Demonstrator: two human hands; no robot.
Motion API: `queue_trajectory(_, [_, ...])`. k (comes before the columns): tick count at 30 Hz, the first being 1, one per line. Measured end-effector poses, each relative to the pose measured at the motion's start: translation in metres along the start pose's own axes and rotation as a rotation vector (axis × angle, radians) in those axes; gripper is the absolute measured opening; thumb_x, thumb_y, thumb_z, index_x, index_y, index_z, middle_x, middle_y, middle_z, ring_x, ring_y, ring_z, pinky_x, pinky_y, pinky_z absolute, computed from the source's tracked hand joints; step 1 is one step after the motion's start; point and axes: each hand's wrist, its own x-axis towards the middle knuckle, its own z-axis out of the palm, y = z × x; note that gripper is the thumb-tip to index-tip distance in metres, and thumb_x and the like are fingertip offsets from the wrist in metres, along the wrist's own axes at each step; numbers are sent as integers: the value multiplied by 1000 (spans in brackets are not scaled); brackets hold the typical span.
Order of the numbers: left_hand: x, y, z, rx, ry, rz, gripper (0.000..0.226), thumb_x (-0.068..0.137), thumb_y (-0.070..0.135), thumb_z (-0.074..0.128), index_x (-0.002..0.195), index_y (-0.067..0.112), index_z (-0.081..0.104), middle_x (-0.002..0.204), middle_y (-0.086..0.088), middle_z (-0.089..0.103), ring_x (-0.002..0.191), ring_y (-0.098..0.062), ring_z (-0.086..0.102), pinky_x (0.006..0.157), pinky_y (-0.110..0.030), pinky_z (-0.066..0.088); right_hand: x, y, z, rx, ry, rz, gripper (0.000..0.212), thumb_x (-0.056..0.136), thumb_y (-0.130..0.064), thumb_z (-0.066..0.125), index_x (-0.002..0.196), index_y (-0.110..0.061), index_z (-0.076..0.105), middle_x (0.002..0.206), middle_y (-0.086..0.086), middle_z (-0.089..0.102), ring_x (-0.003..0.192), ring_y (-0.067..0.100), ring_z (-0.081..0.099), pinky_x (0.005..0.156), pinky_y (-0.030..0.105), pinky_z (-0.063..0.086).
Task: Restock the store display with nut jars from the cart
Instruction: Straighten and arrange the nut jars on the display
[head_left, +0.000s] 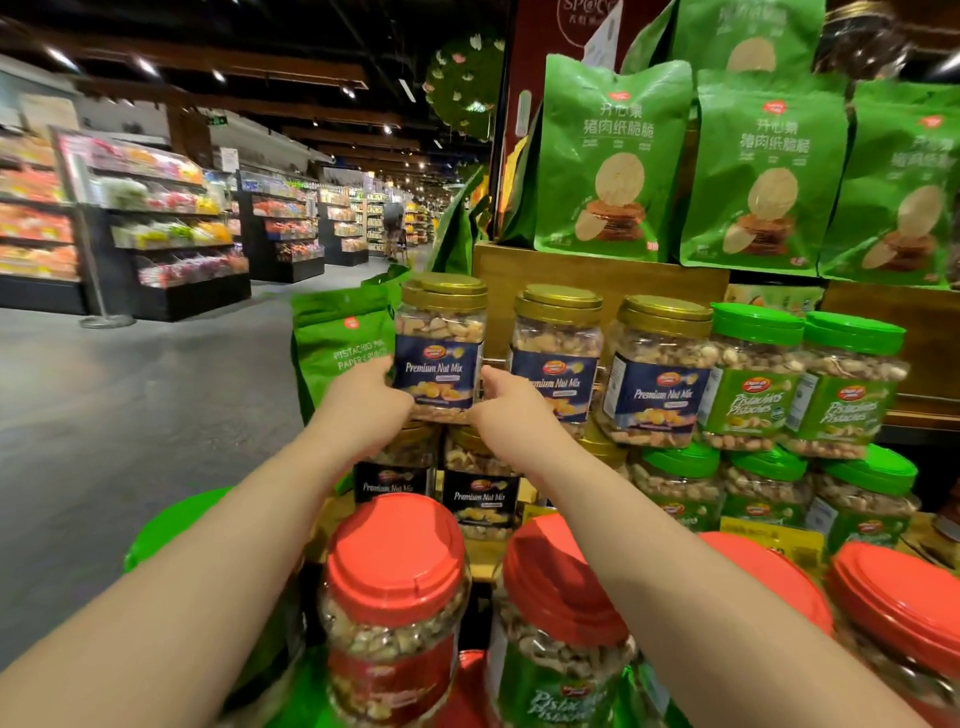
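A Premium Nut Mix jar (440, 347) was gripped between the left hand (363, 400) and right hand (506, 410), being seated left of the gold-lidded row (613, 364); release seemed next.

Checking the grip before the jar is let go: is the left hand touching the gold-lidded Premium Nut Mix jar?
Touching. The head view shows the left hand wrapped against the jar's left side.

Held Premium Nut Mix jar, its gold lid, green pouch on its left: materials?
Premium Nut Mix jar: clear, likely plastic; nuts show through the wall. Gold lid: probably plastic, metallic sheen, ridged rim. Green pouch: flexible film, matte, creased.
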Motion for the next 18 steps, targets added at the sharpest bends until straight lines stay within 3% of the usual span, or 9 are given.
queue_trajectory(4, [3,-9,1,-11,0,2,66,89,11,63,153,19,47,136,-8,65,117,-28,62,95,-33,50,13,10,7,81,6,2,49,86,-4,52,128,-27,63,117,-4,71,110,22,64,97,43,54])
queue_trajectory(8, [6,-14,1,-55,-14,13,71,90,10,62,156,23,40,134,-4,65,110,-24,63,77,-29,50,14,10,8,121,3,-8,53,90,0,52,135,-25,59,120,-3,69,113,19,62,99,43,53])
queue_trajectory(12, [8,-16,3,-49,-14,25,70,93,9,60,157,24,38,135,-7,64,111,-27,63,75,-30,47,13,11,10,145,5,-12,51,89,-1,54,132,-28,60,120,-4,69,115,18,61,103,46,51])
queue_trajectory(15, [5,-15,3,-11,-16,39,71,93,10,58,159,23,34,143,-9,59,118,-31,61,88,-36,52,9,10,9,183,10,-25,47,87,-6,58,129,-26,64,120,-7,72,116,15,63,106,45,50])
queue_trajectory(18, [-2,-13,1,35,-43,38,79,93,16,57,163,20,19,150,-11,54,122,-34,61,100,-43,51,-6,9,2,252,9,-6,54,95,1,58,146,-17,52,128,-14,60,120,6,55,106,29,43])
